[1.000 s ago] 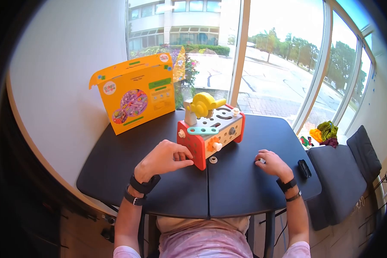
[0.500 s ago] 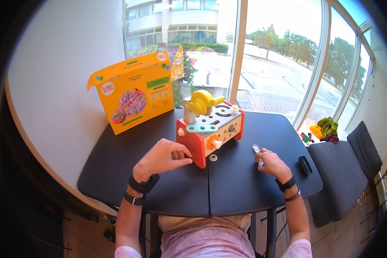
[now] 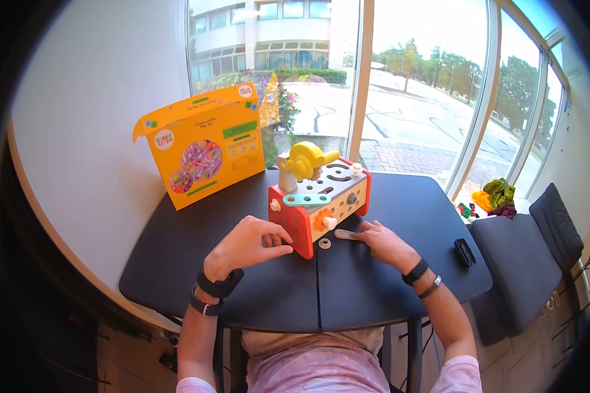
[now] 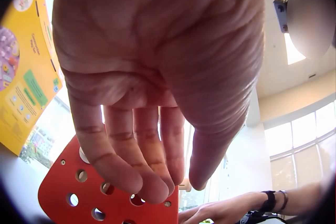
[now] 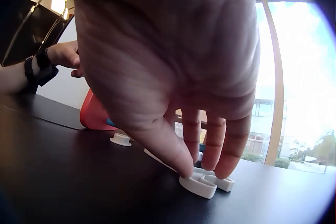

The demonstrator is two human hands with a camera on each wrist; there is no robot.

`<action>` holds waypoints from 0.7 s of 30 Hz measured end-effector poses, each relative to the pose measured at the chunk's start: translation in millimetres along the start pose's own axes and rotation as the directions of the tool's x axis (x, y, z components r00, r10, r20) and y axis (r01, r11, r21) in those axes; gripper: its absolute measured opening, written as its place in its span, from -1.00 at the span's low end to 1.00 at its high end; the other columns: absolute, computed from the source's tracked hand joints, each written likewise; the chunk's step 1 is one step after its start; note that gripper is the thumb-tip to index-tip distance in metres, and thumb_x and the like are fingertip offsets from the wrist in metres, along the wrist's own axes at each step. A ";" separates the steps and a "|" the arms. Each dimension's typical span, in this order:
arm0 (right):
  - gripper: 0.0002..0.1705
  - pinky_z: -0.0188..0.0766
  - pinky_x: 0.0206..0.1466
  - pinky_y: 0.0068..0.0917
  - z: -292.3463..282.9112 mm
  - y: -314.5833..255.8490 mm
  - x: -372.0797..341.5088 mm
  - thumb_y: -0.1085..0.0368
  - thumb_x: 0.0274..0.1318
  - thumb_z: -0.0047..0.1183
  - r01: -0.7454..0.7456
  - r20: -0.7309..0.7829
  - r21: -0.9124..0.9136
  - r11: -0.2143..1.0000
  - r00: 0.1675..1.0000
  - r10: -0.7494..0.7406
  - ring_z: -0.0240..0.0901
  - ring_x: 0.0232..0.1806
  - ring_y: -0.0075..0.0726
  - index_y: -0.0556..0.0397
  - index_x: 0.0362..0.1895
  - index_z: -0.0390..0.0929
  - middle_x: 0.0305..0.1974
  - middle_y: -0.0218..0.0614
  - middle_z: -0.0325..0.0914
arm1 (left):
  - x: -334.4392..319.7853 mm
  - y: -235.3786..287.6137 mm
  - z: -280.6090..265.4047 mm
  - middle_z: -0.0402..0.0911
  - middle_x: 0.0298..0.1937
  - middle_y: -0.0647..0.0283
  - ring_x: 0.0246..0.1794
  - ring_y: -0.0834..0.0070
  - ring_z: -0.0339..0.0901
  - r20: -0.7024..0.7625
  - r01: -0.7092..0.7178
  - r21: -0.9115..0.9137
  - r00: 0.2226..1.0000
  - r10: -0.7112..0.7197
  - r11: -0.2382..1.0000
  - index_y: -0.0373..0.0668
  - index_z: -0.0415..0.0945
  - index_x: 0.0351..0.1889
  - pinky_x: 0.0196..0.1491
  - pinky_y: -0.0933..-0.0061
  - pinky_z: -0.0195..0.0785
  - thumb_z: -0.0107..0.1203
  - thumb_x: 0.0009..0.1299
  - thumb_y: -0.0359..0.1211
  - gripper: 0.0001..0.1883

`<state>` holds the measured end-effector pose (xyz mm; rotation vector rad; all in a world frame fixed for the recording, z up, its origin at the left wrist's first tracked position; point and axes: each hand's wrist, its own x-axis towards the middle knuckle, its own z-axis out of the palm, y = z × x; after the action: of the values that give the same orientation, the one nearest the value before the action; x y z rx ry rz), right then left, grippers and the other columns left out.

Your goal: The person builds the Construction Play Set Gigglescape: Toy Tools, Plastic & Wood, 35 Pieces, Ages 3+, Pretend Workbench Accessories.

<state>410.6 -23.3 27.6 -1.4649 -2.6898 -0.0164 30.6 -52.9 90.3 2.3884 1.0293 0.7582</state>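
Note:
My right hand [image 3: 388, 245] pinches a white toy wrench [image 3: 345, 234] low over the black table, its forked end [image 5: 197, 186] under the thumb and fingertips in the right wrist view. Just left of the wrench lies a small white ring-shaped nut [image 3: 324, 243]. My left hand [image 3: 248, 242], fingers loosely bent and holding nothing, is right at the red end panel [image 4: 113, 203] of the toy workbench [image 3: 318, 203]. A yellow crank-like piece [image 3: 305, 161], a turquoise strip with holes [image 3: 307, 200], an orange gear [image 3: 321, 219] and white bolts [image 3: 330, 223] are mounted on that workbench.
A yellow toy box [image 3: 206, 150] stands open at the back left by the window. Near the right edge of the black table [image 3: 400, 301] lies a black case [image 3: 465, 252]. A dark chair [image 3: 514, 275] and colourful cloths [image 3: 498, 198] are to the right.
My right hand has slid the toy wrench left across the table, from the right side to beside the nut and the workbench, turning it sideways. The left hand has stayed put.

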 end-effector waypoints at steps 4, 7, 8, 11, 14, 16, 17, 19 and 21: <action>-0.27 0.56 0.37 -0.08 12.0 -5.9 21.4 0.67 0.13 0.04 0.025 -0.004 0.063 0.998 1.000 -0.024 0.55 0.27 0.15 0.03 0.42 0.67 0.18 -0.10 0.60 | -1.0 -3.2 0.8 0.82 -0.39 0.22 -0.43 0.47 0.75 -0.011 0.005 -0.012 1.000 -0.005 1.000 -0.13 0.87 -0.07 -0.23 0.45 0.63 0.51 0.42 -0.24 -0.77; -0.24 0.56 0.38 -0.08 13.5 -12.0 30.2 0.67 0.13 0.04 0.029 0.014 0.072 0.997 0.999 -0.030 0.54 0.29 0.16 0.03 0.45 0.63 0.22 -0.10 0.59 | -2.1 -3.4 0.5 0.82 -0.39 0.22 -0.43 0.47 0.75 -0.012 0.011 -0.011 1.000 -0.011 1.000 -0.14 0.87 -0.07 -0.23 0.44 0.63 0.51 0.42 -0.24 -0.77; -0.23 0.55 0.38 -0.07 13.1 -15.5 32.5 0.67 0.12 0.05 0.032 0.016 0.071 0.997 0.999 -0.033 0.54 0.30 0.16 0.03 0.47 0.62 0.24 -0.10 0.59 | -2.7 -3.3 0.0 0.82 -0.39 0.22 -0.43 0.47 0.75 -0.012 0.016 -0.011 1.000 -0.017 1.000 -0.14 0.87 -0.07 -0.23 0.44 0.63 0.51 0.42 -0.24 -0.77; -0.26 0.58 0.38 -0.06 19.8 -16.6 37.9 0.66 0.10 0.07 0.066 -0.032 0.086 0.994 0.997 -0.063 0.55 0.30 0.19 0.05 0.42 0.63 0.27 -0.10 0.58 | -2.9 -5.1 0.0 0.82 -0.40 0.22 -0.44 0.47 0.75 -0.013 0.024 -0.024 1.000 -0.025 0.999 -0.14 0.87 -0.08 -0.24 0.44 0.63 0.52 0.42 -0.24 -0.77; -0.25 0.61 0.39 -0.03 30.1 -13.1 44.3 0.66 0.08 0.07 0.107 -0.084 0.078 0.991 0.991 -0.101 0.53 0.32 0.23 0.05 0.43 0.62 0.33 -0.10 0.55 | -3.2 -6.5 0.3 0.82 -0.40 0.22 -0.45 0.47 0.74 -0.020 0.019 -0.031 1.000 -0.019 0.999 -0.14 0.87 -0.08 -0.26 0.44 0.62 0.53 0.41 -0.25 -0.77; -0.22 0.61 0.40 -0.01 32.9 -11.8 46.9 0.65 0.09 0.07 0.116 -0.104 0.075 0.990 0.989 -0.108 0.52 0.34 0.25 0.04 0.45 0.60 0.38 -0.10 0.52 | -3.5 -6.9 0.4 0.81 -0.41 0.22 -0.46 0.47 0.74 -0.025 0.013 -0.031 1.000 -0.013 0.999 -0.14 0.87 -0.08 -0.27 0.45 0.61 0.53 0.41 -0.25 -0.77; -0.21 0.62 0.40 0.00 33.5 -12.1 47.8 0.65 0.09 0.07 0.111 -0.110 0.080 0.991 0.989 -0.102 0.51 0.34 0.26 0.03 0.47 0.59 0.39 -0.10 0.50 | -3.6 -7.3 0.7 0.81 -0.41 0.22 -0.46 0.47 0.74 -0.026 0.011 -0.031 1.000 -0.011 0.999 -0.14 0.86 -0.08 -0.27 0.44 0.61 0.53 0.41 -0.25 -0.77; -0.21 0.62 0.40 0.01 33.6 -13.5 48.8 0.64 0.09 0.07 0.098 -0.108 0.078 0.992 0.990 -0.089 0.51 0.35 0.27 0.03 0.48 0.58 0.42 -0.09 0.49 | -3.8 -6.8 0.4 0.81 -0.41 0.21 -0.46 0.47 0.74 -0.026 0.012 -0.028 1.000 -0.013 1.000 -0.15 0.86 -0.08 -0.28 0.44 0.61 0.54 0.40 -0.25 -0.77; -0.22 0.63 0.39 0.01 32.8 -15.7 48.6 0.63 0.11 0.07 0.080 -0.093 0.064 0.995 0.993 -0.074 0.50 0.36 0.27 0.05 0.48 0.57 0.43 -0.08 0.48 | -4.4 -5.9 -0.1 0.81 -0.41 0.21 -0.46 0.48 0.74 -0.023 0.019 -0.023 1.000 -0.019 1.000 -0.15 0.86 -0.08 -0.28 0.44 0.61 0.54 0.41 -0.24 -0.76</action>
<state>369.1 10.5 -1.1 -1.3086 -2.6456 0.0032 24.9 -52.5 85.6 2.3528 1.0458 0.7879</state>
